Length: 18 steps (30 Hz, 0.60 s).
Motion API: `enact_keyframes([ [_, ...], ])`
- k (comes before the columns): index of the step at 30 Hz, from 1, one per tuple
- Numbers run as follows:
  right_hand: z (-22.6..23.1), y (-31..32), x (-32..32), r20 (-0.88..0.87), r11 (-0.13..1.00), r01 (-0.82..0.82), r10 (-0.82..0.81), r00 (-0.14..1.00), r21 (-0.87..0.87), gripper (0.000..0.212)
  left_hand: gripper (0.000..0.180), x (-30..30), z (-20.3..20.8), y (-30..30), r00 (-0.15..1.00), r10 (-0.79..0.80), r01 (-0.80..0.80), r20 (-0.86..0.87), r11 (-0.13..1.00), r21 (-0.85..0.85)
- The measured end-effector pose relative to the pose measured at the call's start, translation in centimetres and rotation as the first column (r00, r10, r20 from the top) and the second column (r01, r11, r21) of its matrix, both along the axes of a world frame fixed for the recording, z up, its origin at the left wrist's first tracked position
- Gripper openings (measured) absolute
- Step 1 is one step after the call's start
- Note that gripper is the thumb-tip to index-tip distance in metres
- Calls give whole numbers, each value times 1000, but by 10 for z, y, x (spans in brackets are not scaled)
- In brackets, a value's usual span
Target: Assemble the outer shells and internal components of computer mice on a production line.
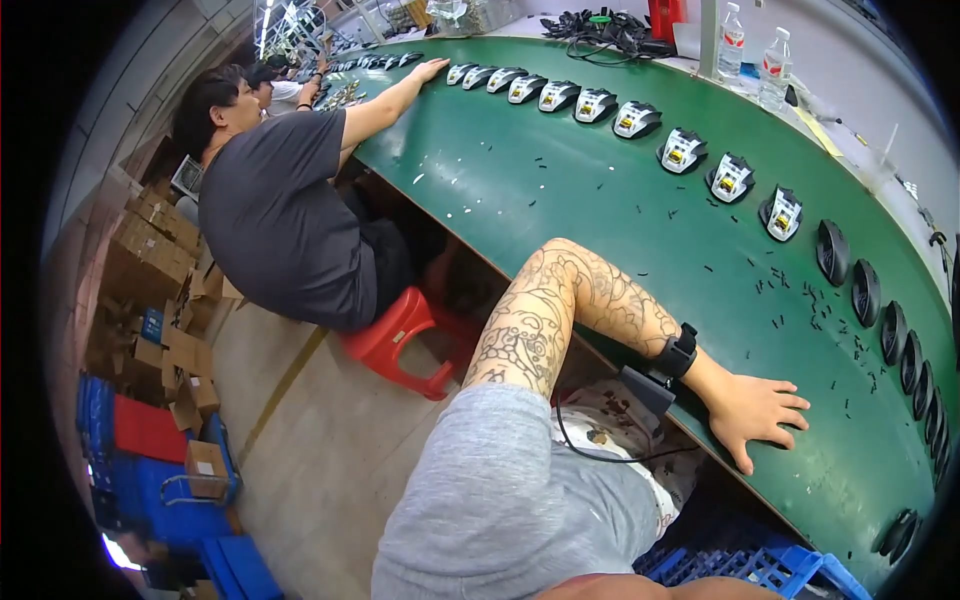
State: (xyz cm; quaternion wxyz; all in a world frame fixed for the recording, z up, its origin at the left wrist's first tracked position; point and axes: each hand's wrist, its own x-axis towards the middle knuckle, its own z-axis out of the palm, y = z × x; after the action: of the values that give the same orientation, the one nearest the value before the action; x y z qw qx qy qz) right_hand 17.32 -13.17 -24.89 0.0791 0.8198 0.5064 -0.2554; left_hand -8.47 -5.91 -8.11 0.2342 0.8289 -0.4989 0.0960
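Note:
My left hand [757, 410] lies palm down on the green work table [610, 215], fingers spread and nothing in them. A black band is round that wrist. Beyond the fingertips, many small black strips [815, 310] are scattered on the table. A curved row of computer mice runs along the far side. Several have open white-and-black bodies with yellow parts inside, such as this mouse [732, 178]. Toward the right the row goes on with black mouse shells [866, 292]. My right hand is not in view; only bare skin shows at the lower edge.
A co-worker [290, 210] on a red stool [405, 345] reaches across the table at left. Plastic bottles [775, 68] and black cables [605, 35] stand behind the mice. A blue crate [770, 567] is below the near edge. Cardboard boxes [150, 250] fill the left side.

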Motion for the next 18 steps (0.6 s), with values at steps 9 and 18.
enact_keyframes([
  [9, -23, -14, -14, -59, 996, 6, -11, 998, -94, 69, 68, -5, 4, 1, 999, -19, 18, -26, 1000, -8],
  [18, 12, -410, -147, 8, 689, 595, -651, 759, -413, 65, 64, -2, 30, 1, 989, -22, 27, -147, 999, 36],
])
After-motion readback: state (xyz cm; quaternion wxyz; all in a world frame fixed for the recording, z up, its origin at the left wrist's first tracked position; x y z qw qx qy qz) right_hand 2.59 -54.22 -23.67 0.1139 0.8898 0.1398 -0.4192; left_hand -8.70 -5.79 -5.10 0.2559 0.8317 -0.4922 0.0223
